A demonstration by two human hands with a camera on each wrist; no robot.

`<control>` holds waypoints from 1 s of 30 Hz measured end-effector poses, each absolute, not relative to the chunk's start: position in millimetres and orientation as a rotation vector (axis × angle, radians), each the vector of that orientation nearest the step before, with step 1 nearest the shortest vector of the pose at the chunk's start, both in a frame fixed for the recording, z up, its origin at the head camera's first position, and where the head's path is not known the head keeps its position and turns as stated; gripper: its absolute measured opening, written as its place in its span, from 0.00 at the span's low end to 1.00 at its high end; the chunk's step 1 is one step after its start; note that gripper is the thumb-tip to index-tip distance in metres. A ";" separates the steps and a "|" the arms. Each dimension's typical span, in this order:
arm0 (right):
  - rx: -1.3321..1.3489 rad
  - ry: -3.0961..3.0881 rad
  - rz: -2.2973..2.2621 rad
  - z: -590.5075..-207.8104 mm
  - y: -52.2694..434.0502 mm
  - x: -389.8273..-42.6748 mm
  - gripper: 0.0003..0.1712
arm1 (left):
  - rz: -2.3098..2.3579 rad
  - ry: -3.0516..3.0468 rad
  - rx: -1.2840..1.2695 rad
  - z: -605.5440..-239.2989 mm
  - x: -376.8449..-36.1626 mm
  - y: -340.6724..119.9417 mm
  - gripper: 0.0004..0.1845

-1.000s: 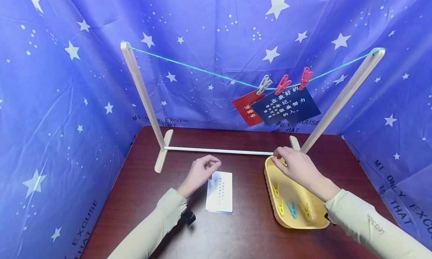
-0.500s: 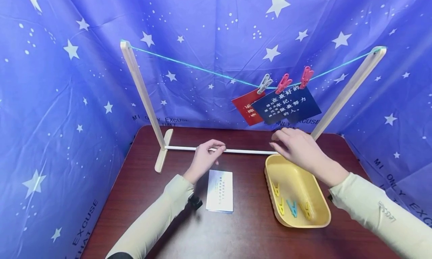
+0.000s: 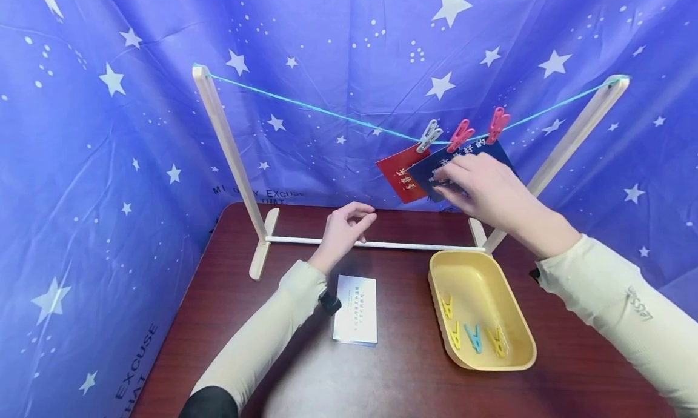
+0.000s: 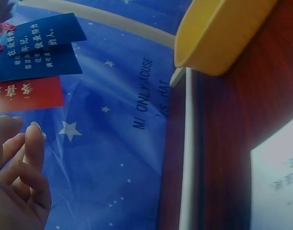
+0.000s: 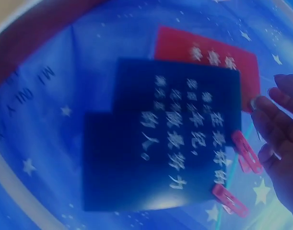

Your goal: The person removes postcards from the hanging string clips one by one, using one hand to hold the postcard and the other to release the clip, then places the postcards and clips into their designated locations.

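Head view: three pegs (image 3: 460,134) on line, four pegs in tray (image 3: 480,357).

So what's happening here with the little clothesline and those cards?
A person's right hand reaches up to the dark blue card pegged on the string beside a red card. The left hand hovers, loosely curled, holding nothing, above the wooden rack's base rod. A white card and a yellow tray of pegs lie on the table.
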State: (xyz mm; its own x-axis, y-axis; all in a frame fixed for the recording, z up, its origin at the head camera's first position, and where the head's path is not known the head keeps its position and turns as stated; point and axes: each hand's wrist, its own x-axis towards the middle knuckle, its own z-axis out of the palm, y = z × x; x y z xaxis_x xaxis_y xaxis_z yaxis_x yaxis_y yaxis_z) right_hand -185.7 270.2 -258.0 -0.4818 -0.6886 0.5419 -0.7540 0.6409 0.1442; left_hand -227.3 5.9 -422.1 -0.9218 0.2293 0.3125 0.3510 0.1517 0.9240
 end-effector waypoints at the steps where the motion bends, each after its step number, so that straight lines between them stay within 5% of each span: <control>1: 1.140 -2.276 0.149 -253.2 268.7 -188.5 0.15 | -1.895 -2.296 -0.585 -420.3 -229.2 7.5 0.10; 15: 1.139 -2.368 0.214 -180.4 254.5 -226.1 0.15 | -1.982 -2.140 -0.527 -396.4 -244.7 30.9 0.12; 30: 0.851 -2.860 0.241 -171.2 263.8 -245.4 0.26 | -2.012 -2.116 -0.547 -382.3 -256.0 40.0 0.15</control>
State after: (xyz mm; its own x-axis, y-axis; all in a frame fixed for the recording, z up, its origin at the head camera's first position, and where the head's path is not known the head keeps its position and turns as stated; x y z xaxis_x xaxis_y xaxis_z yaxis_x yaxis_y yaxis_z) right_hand -245.4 263.8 -171.2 -0.8284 -0.5282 0.1867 -0.5520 0.8264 -0.1111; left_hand -256.0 40.0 -382.3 -0.9181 0.1452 0.3689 0.3757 0.0219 0.9265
